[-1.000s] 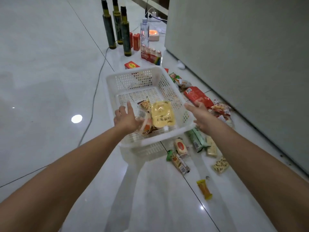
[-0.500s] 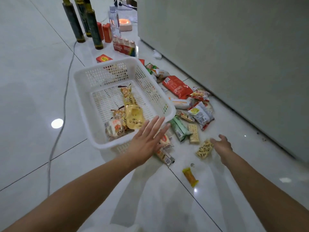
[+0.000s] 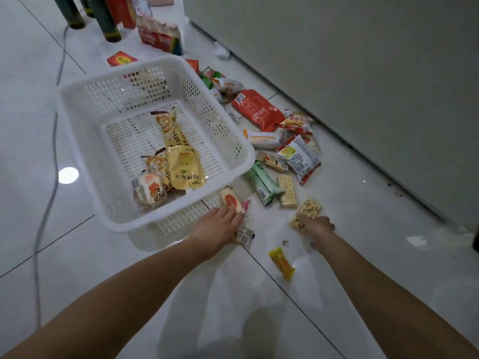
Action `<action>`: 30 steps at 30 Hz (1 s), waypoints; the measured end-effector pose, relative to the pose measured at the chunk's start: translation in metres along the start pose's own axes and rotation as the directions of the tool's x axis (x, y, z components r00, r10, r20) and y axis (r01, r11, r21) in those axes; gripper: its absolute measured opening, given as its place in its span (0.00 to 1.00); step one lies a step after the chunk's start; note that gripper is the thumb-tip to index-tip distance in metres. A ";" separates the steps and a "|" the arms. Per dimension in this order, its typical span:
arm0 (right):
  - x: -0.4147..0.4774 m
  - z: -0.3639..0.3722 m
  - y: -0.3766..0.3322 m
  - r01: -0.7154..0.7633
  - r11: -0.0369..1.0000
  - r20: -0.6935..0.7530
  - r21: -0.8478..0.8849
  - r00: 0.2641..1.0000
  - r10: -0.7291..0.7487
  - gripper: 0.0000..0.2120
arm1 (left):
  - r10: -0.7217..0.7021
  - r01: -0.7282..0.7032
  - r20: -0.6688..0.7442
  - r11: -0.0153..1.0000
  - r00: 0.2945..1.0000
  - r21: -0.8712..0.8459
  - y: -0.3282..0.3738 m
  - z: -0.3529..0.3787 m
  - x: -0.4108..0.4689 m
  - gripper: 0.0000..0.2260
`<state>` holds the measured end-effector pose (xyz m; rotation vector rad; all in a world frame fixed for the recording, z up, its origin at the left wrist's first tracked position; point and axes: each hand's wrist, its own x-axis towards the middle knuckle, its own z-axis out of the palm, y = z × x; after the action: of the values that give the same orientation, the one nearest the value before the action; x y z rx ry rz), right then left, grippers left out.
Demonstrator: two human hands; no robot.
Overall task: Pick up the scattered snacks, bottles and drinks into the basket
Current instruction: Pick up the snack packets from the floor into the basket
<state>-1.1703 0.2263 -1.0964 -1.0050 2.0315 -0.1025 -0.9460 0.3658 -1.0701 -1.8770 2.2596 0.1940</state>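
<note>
At the far left a grey cable (image 3: pixel 55 130) runs along the white tiled floor (image 3: pixel 129 281), and the bases of dark bottles (image 3: pixel 105 22) stand at the far edge, with a shrink-wrapped pack of small drinks (image 3: pixel 160 37) just right of them. The white perforated basket (image 3: pixel 124 92) sits left of centre on the floor. It holds a yellow pouch (image 3: pixel 184 167), a wrapped cake (image 3: pixel 149 191) at its near left, and two more yellow packets farther in. Just beyond the basket's near right corner, the left hand (image 3: pixel 220 226) lies over a small packet with an orange round label (image 3: pixel 230 200), fingers laid on its near end. I cannot tell whether they have closed on it. A second small wrapper (image 3: pixel 244 235) shows under the same hand. To the right, a green packet (image 3: pixel 261 182) and a cracker packet (image 3: pixel 287 194) lie side by side on the floor. Farther away, a red bag (image 3: pixel 256 110) and a white-and-red packet (image 3: pixel 298 156) lie in the loose heap along the wall (image 3: pixel 363 73). The right hand (image 3: pixel 317 225) has its fingers curled round the near end of a nut bar (image 3: pixel 308 211), which lies flat on the tile. Near that hand, a yellow-wrapped bar (image 3: pixel 281 263) lies alone.
</note>
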 end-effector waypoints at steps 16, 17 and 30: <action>-0.002 0.006 0.005 -0.117 0.981 0.059 0.153 0.992 0.109 0.31 | -0.166 0.174 0.060 0.968 0.984 -0.179 0.003 -0.009 -0.014 0.20; -0.007 0.002 0.006 -0.110 0.970 0.046 0.219 0.994 0.103 0.30 | -0.151 0.159 0.054 0.968 0.987 -0.195 0.003 -0.012 -0.015 0.21; -0.123 -0.018 -0.126 0.410 0.731 -0.030 0.546 0.881 -0.472 0.19 | -0.533 0.215 -0.487 0.796 0.692 -0.566 -0.060 -0.106 -0.042 0.23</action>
<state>-1.0662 0.2203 -0.9531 -1.0680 1.4822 -0.8161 -0.8866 0.3713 -0.9556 -3.0369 2.2149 0.0422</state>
